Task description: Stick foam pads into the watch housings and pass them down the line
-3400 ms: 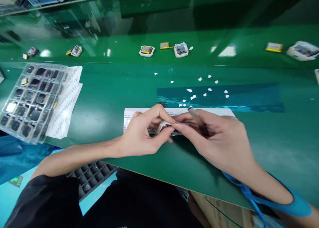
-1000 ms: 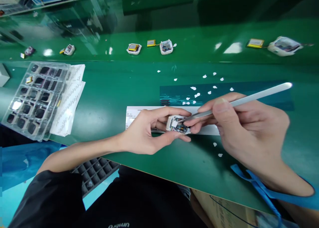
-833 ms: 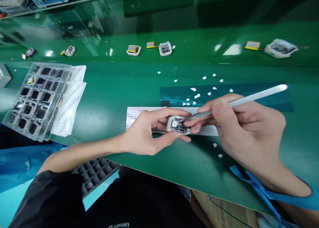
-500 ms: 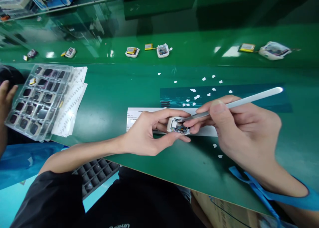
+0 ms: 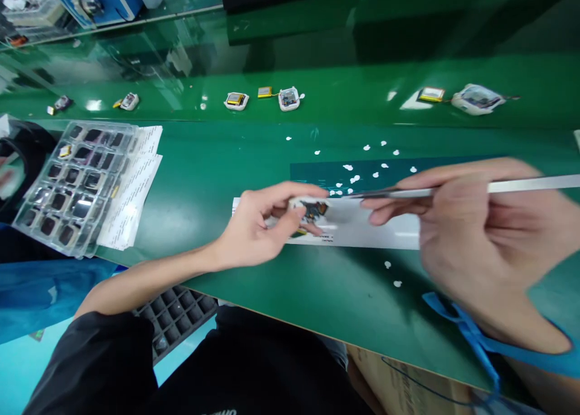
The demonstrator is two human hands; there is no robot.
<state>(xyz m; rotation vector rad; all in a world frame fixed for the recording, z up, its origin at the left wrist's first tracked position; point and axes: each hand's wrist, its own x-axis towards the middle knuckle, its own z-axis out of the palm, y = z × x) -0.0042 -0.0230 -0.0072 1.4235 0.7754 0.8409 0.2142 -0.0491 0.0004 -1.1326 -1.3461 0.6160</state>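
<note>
My left hand (image 5: 258,231) grips a small white watch case (image 5: 314,209) between thumb and fingers, its bare circuit board showing and slightly blurred. Something yellow, perhaps a battery (image 5: 297,233), shows just below it. In my right hand (image 5: 480,234), smeared a little by motion, are metal tweezers (image 5: 516,185). Their tips point left, apart from the case and to its right; whether they pinch anything is too blurred to tell. Beneath both hands lies a white paper strip (image 5: 376,225), and small white round stickers (image 5: 348,168) are scattered beyond it.
A clear tray (image 5: 77,249) of watch parts stands at left on printed sheets (image 5: 136,200). Along the back lie opened watches (image 5: 289,99) with yellow batteries (image 5: 431,94). A blue strap (image 5: 471,336) runs from my right wrist. Another person's hand (image 5: 6,176) is partly visible at far left.
My right hand with the tweezers has drawn back to the right, away from the watch case. My left hand has shifted slightly left and up, tilting the case.
</note>
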